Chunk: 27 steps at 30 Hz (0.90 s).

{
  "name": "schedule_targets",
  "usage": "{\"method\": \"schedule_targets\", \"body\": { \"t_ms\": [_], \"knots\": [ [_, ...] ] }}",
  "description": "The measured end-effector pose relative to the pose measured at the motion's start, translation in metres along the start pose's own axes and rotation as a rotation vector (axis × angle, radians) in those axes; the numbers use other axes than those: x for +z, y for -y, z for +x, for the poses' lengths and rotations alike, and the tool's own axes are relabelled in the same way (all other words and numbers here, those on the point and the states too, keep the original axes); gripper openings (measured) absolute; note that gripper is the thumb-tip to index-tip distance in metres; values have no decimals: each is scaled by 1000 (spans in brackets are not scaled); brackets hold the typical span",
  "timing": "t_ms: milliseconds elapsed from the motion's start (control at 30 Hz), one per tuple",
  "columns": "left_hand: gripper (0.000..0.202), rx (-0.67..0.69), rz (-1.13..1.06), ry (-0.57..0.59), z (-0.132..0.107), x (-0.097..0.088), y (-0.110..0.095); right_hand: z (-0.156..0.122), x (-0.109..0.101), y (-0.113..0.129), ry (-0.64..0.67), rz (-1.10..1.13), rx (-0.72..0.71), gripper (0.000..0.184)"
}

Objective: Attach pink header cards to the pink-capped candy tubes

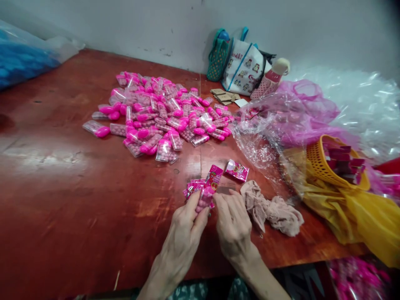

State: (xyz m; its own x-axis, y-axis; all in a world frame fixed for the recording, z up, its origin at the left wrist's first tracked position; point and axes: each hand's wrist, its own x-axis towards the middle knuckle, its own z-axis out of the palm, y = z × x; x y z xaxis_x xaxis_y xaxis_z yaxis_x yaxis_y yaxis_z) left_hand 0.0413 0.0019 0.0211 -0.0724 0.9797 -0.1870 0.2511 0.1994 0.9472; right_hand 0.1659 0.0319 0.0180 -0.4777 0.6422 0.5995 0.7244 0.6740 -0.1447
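My left hand [185, 228] is closed around a small clear bottle of pink candy [203, 199] with a pink printed label card [213, 177] sticking up from it. My right hand [233, 223] is beside it, fingers curled and pinching at the same packet from the right. Both hands are over the near edge of a red-brown table [78, 187]. A second pink label packet [237, 170] lies flat just beyond my right hand. A large heap of clear candy bottles with pink caps [162, 112] lies farther back in the middle of the table.
A crumpled beige cloth [271, 210] lies right of my right hand. An orange basket [325, 166] with pink cards sits on a yellow bag [359, 216]. Clear and pink plastic wrap [281, 121] spreads at right. Tote bags [242, 64] lean on the wall. A blue bag [21, 58] is far left.
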Motion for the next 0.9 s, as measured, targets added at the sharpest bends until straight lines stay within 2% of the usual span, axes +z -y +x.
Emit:
{"method": "schedule_targets", "body": {
  "t_ms": [133, 267, 367, 467, 667, 800, 900],
  "knots": [
    [22, -33, -179, -15, 0, 5, -2, 9, 3, 2, 94, 15, 57, 20],
    [14, -48, -364, -16, 2, 10, 1, 14, 9, -2, 112, 89, 104, 20],
    [14, -62, -412, -27, 4, 11, 3, 11, 14, -8, 117, 165, 112, 16],
    [15, -62, -354, -25, 5, 8, 3, 6, 15, -14, 112, 243, 86, 15],
    [34, 5, -12, -3, 7, 0, 0, -2, 12, -20, 79, 223, -10, 24],
    [33, 12, -9, 18, 6, 2, 1, 1, 12, -16, 125, 194, 81, 14],
    [27, -5, -91, 9, 5, 6, 1, 3, 12, -13, 149, 208, 141, 14]
  ]
}}
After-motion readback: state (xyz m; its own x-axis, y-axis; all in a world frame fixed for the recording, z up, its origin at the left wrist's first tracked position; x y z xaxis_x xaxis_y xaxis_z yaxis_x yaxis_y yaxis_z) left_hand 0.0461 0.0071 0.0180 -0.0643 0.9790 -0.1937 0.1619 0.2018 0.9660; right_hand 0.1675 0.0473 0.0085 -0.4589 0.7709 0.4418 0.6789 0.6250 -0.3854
